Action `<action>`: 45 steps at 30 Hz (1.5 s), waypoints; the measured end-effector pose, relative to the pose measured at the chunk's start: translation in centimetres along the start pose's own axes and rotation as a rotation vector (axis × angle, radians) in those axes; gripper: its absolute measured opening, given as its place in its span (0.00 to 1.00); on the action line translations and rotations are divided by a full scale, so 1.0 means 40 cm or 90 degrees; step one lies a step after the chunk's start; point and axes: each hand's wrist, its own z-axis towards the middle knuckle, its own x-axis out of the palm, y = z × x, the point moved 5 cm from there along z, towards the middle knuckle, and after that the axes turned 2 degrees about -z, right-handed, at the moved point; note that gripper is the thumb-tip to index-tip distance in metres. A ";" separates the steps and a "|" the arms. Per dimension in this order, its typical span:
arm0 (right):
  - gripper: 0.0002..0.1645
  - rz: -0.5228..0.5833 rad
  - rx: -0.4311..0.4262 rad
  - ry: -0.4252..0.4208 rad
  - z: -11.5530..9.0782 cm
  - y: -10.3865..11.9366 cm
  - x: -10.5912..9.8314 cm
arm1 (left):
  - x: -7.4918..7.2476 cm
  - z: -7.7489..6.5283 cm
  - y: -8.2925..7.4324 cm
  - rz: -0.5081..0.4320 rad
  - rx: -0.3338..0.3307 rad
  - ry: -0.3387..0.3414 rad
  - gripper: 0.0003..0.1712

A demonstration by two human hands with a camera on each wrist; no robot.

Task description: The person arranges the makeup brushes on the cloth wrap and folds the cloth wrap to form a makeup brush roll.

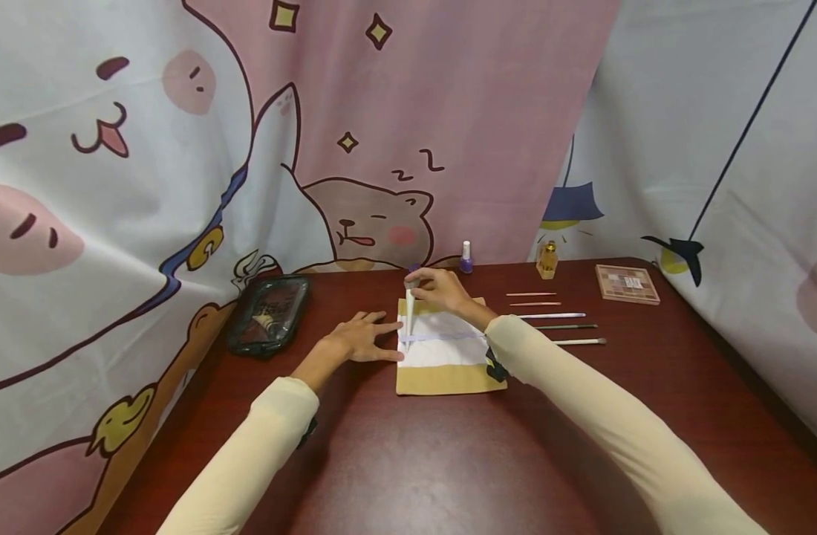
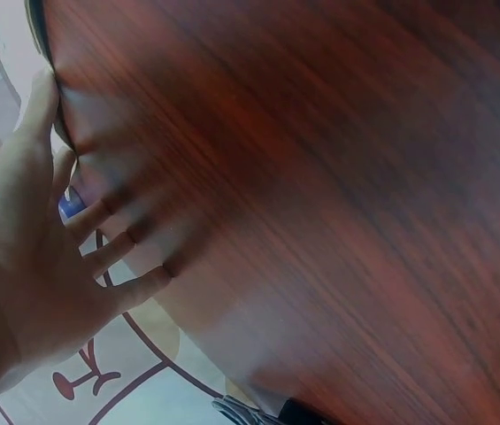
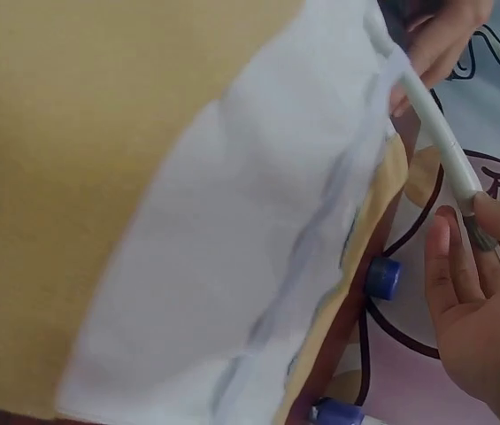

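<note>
A yellow and white cloth brush pouch (image 1: 442, 379) lies flat on the dark red table. My right hand (image 1: 445, 290) pinches a white-handled makeup brush (image 1: 409, 319) near its grey bristle end. The brush stands over the pouch's left side, its handle end pointing down toward me; in the right wrist view the handle (image 3: 444, 146) reaches the white panel, but whether its tip is inside a slot I cannot tell. With fingers spread, my left hand (image 1: 358, 338) touches the pouch's left edge with thumb and index finger. The left wrist view shows those fingers (image 2: 44, 111) along that edge.
Several slim brushes and sticks (image 1: 551, 316) lie in a row right of the pouch. Farther back stand a purple nail polish bottle (image 1: 466, 256) and a gold perfume bottle (image 1: 547, 261). An eyeshadow palette (image 1: 627, 284) lies at the back right, a black see-through package (image 1: 269, 316) at the left.
</note>
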 end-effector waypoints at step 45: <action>0.19 -0.049 -0.063 0.141 -0.125 0.012 0.000 | 0.002 -0.003 -0.006 -0.001 -0.011 0.014 0.50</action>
